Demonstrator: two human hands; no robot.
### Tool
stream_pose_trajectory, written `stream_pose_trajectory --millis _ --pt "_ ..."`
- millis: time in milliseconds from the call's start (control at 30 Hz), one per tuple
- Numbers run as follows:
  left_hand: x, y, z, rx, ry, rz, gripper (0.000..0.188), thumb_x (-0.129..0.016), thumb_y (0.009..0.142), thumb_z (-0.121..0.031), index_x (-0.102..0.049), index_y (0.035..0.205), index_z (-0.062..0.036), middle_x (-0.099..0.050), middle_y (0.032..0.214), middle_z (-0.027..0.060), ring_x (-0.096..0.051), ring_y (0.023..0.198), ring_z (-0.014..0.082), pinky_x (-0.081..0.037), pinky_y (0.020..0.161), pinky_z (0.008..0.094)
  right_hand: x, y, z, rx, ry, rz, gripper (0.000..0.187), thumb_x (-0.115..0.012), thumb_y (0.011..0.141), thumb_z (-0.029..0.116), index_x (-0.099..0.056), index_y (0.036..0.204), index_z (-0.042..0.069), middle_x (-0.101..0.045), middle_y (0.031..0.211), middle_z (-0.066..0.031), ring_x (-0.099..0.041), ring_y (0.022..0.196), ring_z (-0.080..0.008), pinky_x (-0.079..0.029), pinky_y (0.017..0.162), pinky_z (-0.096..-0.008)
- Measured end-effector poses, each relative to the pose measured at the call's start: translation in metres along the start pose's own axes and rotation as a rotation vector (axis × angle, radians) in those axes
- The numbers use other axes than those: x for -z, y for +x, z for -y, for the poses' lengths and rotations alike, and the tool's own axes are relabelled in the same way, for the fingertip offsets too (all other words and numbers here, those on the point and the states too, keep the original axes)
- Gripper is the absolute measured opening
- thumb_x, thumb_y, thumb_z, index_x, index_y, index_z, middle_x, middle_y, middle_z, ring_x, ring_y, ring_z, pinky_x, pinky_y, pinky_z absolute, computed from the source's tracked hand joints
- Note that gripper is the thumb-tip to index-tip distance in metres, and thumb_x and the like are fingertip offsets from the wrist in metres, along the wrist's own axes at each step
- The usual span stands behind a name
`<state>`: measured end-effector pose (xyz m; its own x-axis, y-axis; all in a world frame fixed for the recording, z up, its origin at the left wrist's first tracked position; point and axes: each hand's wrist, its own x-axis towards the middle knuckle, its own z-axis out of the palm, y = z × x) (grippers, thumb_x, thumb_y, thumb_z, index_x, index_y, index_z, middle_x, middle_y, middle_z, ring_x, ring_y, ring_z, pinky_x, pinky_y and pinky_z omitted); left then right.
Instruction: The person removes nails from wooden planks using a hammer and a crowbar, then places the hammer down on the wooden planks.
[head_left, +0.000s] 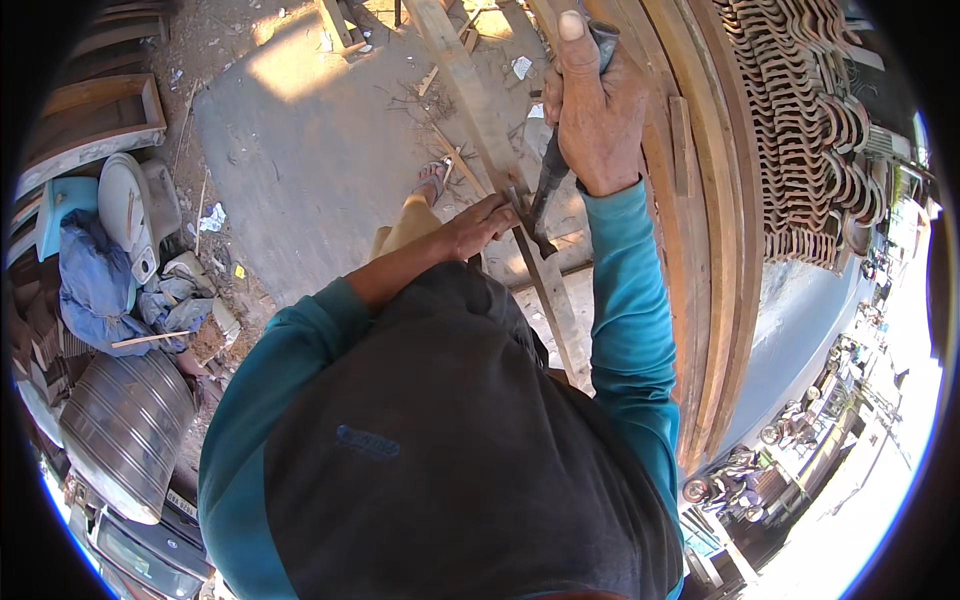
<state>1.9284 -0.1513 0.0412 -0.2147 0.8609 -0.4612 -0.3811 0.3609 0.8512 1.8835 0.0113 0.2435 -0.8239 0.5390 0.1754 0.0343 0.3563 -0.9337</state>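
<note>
A long, narrow wooden plank [560, 308] runs from the far side toward my body. My right hand [602, 115] wraps round the dark handle of a hammer [550, 175], thumb lying along the grip's upper end. The metal head of the hammer rests on the plank, one end pointing at my left hand. Curled at the plank's left edge, right beside the hammer head, is my left hand [478, 230]. Its fingertips touch the wood; whether they also pinch something small, such as a nail, is too small to tell.
Long timber beams [690, 250] are stacked along my right, with curved roof tiles [800, 130] beyond. A flat grey sheet [300, 150] covers the ground ahead left. A ribbed metal drum [130, 430], blue cloth [95, 280] and a wooden frame [100, 110] crowd the left side.
</note>
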Motion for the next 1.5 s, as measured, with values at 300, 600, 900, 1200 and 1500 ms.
stream_pose_trajectory --millis 300,600,900,1200,1500 --pt "0.017 0.012 0.014 -0.016 0.036 -0.017 0.055 -0.038 0.105 -0.048 -0.050 0.129 -0.0007 -0.057 0.093 0.0082 -0.055 0.085 0.0193 -0.046 0.079 0.0356 -0.044 0.003 0.017 0.097 -0.181 -0.137 0.048 -0.063 0.098 0.043 -0.050 0.074 0.004 -0.049 0.060 -0.0007 -0.044 0.051 -0.0094 -0.035 0.047 -0.0266" --pt "-0.008 0.022 0.029 -0.241 0.263 -0.330 0.039 -0.050 0.095 -0.034 -0.060 0.098 0.0036 -0.063 0.100 0.0223 -0.064 0.092 0.0398 -0.048 0.090 0.0509 -0.020 -0.038 0.025 -0.048 0.044 -0.191 0.042 -0.054 0.103 0.038 -0.052 0.081 0.002 -0.040 0.068 -0.0010 -0.038 0.058 -0.0119 -0.031 0.050 -0.0275" --pt "-0.008 0.086 0.081 -0.715 1.050 -0.443 0.029 -0.054 0.089 -0.027 -0.060 0.104 -0.0028 -0.061 0.101 0.0215 -0.063 0.094 0.0403 -0.052 0.078 0.0513 0.005 -0.008 -0.018 0.283 -0.480 -0.056 0.047 -0.053 0.094 0.033 -0.054 0.131 0.005 -0.059 0.127 -0.0147 -0.059 0.115 -0.0307 -0.046 0.098 -0.0436" --pt "-0.007 0.062 0.058 -0.568 0.971 -0.485 0.039 -0.060 0.085 -0.028 -0.058 0.111 -0.0006 -0.057 0.108 0.0239 -0.064 0.095 0.0412 -0.054 0.077 0.0522 0.007 0.009 -0.033 0.166 -0.569 -0.048 0.042 -0.053 0.097 0.032 -0.051 0.128 0.003 -0.055 0.113 -0.0117 -0.054 0.101 -0.0290 -0.043 0.089 -0.0385" --pt "-0.038 0.009 0.008 -0.241 0.917 -0.406 0.055 -0.065 0.083 -0.019 -0.041 0.127 0.0071 -0.061 0.111 0.0266 -0.066 0.099 0.0445 -0.056 0.076 0.0519 -0.012 0.016 -0.015 0.312 -0.160 -0.032 0.042 -0.058 0.102 0.038 -0.061 0.099 -0.004 -0.044 0.067 -0.0026 -0.042 0.056 -0.0124 -0.035 0.050 -0.0266"
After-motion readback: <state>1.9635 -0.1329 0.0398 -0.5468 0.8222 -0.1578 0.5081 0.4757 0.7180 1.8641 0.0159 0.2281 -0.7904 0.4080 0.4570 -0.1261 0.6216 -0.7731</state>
